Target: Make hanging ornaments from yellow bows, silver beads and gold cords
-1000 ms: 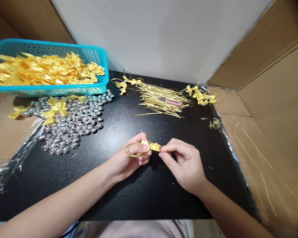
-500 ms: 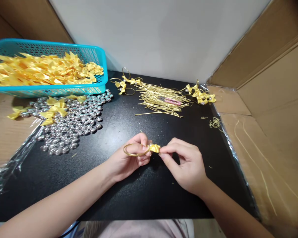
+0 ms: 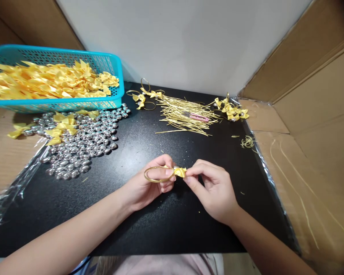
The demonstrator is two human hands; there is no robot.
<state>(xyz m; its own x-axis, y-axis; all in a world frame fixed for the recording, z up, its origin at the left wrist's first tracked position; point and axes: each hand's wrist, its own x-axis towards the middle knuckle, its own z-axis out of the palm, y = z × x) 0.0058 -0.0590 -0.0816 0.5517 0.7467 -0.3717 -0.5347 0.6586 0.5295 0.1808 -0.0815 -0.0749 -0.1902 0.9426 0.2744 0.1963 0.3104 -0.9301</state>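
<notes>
Between my hands, above the black table, is a small yellow ribbon bow (image 3: 180,172) joined to a gold cord loop (image 3: 149,178). My left hand (image 3: 151,179) is closed, pinching the bow's left side between thumb and fingers, with the loop lying across the thumb. A bit of a silvery bead (image 3: 176,167) shows at the bow's upper edge. From the right, my right hand (image 3: 213,189) pinches the bow's right end between thumb and forefinger. Its other fingers are curled in.
A turquoise basket (image 3: 74,100) of yellow bows stands at the back left, with silver beads (image 3: 99,139) before it. Gold cords (image 3: 177,124) and pink-handled snips (image 3: 200,117) lie mid-back. Finished-looking looped bows (image 3: 232,110) sit back right, near cord scraps (image 3: 248,142).
The left fingers have shifted slightly on the bow, and the loop has turned a little and moved slightly right. Both hands keep their pinch.
</notes>
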